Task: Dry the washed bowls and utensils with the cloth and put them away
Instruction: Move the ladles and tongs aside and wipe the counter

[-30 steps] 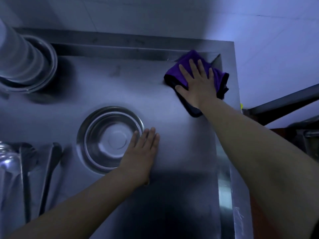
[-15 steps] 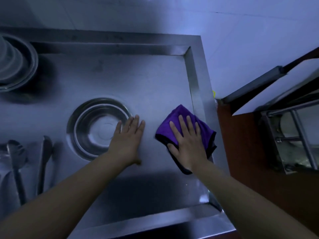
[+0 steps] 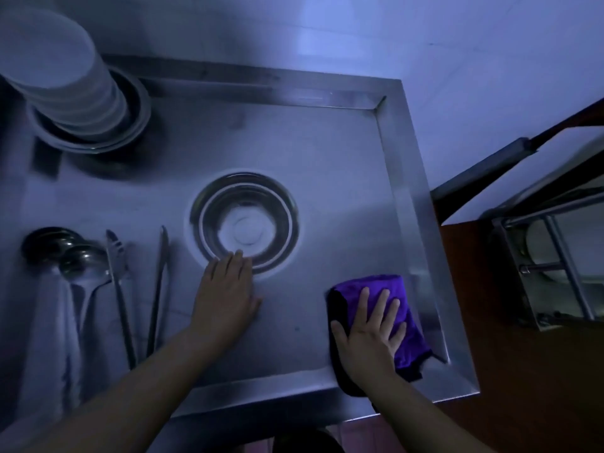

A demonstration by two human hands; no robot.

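1. The step in hand looks like wiping the steel tray [image 3: 410, 204] itself, not yet a dish: the right hand [image 3: 367, 331] lies flat with fingers spread on the folded purple cloth [image 3: 407, 341], pressing it onto the tray floor in the lower right of the frame, just beside the tray's raised right rim.
2. The left hand [image 3: 225, 297] rests flat with fingers together and straight on the tray floor at centre, its fingertips touching the near rim of the steel bowl [image 3: 243, 220]; it holds nothing.
3. The next move probably calls for gathering the cloth into a grip and lifting that bowl, since every dish is still on the tray.
4. The steel bowl sits upright at centre frame and appears empty.
5. At upper left, a stack of pale bowls [image 3: 62, 76] stands nested inside a wider steel bowl [image 3: 137, 116].
6. At lower left, ladles [image 3: 73, 266] and tongs [image 3: 160, 282] lie loose on the tray floor.
7. At the right edge, a wire rack [image 3: 555, 266] holds something pale and round; I cannot tell what.
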